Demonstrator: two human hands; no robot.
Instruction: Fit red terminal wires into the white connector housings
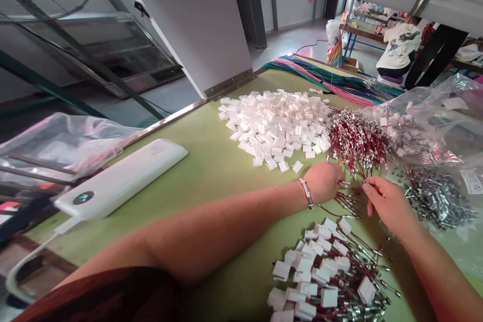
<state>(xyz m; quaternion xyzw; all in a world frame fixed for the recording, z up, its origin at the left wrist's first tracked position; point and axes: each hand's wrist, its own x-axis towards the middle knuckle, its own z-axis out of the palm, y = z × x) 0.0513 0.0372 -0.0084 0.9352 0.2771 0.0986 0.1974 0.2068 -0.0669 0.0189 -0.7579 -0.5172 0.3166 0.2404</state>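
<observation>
My left hand (323, 181), with a bracelet at the wrist, is closed around short crimped wires; metal terminals poke out past its curled fingers. Thumb and forefinger of my right hand (388, 204) pinch a crimped wire at the near edge of a heap of red wires (356, 138) with silvery ends. Just below the left hand lie a few loose wires (349, 205). Behind it spreads a large pile of white plastic connector housings (279, 121). Nearer to me is a pile of white housings with wires attached (328, 274).
Dark crimped wires (437, 196) and a clear plastic bag (445, 115) are at the right. Long coloured cables (320, 74) run along the far edge. A white power bank (124, 178) with a cable lies left. A person (400, 45) sits in the background.
</observation>
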